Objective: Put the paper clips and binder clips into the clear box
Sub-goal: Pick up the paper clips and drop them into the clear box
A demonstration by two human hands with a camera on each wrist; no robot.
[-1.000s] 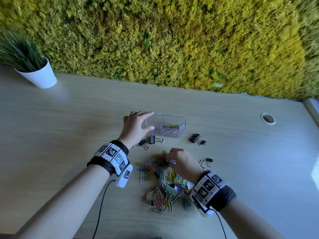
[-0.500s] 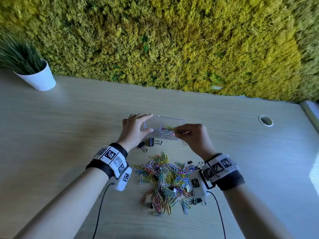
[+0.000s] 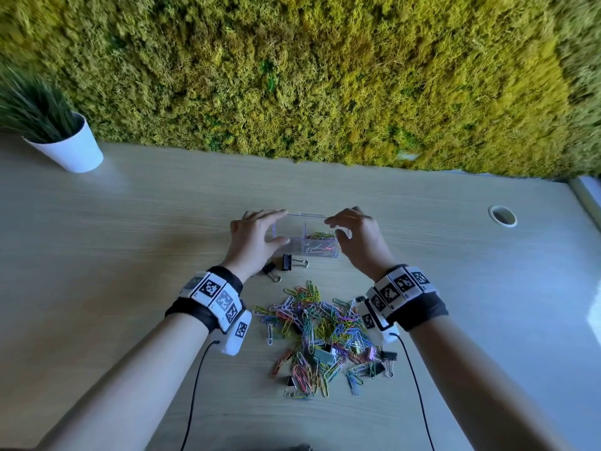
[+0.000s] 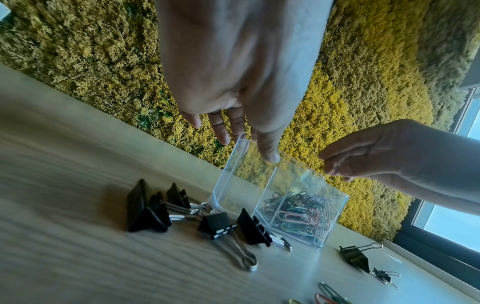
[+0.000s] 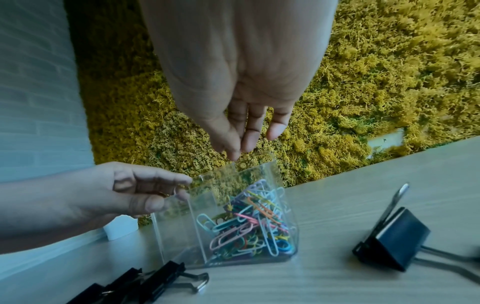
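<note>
The clear box (image 3: 297, 250) (image 4: 233, 191) (image 5: 176, 236) stands mid-table with two compartments. The right one holds coloured paper clips (image 3: 320, 236) (image 5: 246, 226); the left one looks empty. My left hand (image 3: 276, 226) (image 5: 179, 191) grips the box's left end between thumb and fingers. Just above the right compartment hovers my right hand (image 3: 335, 226) (image 5: 241, 150), fingers straight and empty. A loose pile of paper clips (image 3: 322, 330) lies nearer me. Black binder clips (image 3: 290, 262) (image 4: 145, 209) sit in front of the box, and another binder clip (image 5: 392, 240) lies to its right.
A moss wall (image 3: 325, 76) backs the table. At the far left stands a white potted plant (image 3: 70, 148). A round cable hole (image 3: 502, 216) is at the right. More binder clips (image 3: 387, 356) lie mixed in the pile. Wrist cords trail toward me.
My right hand rose from the pile with paper clips, reached the box and now hangs empty over its right compartment. My left hand stayed on the box.
</note>
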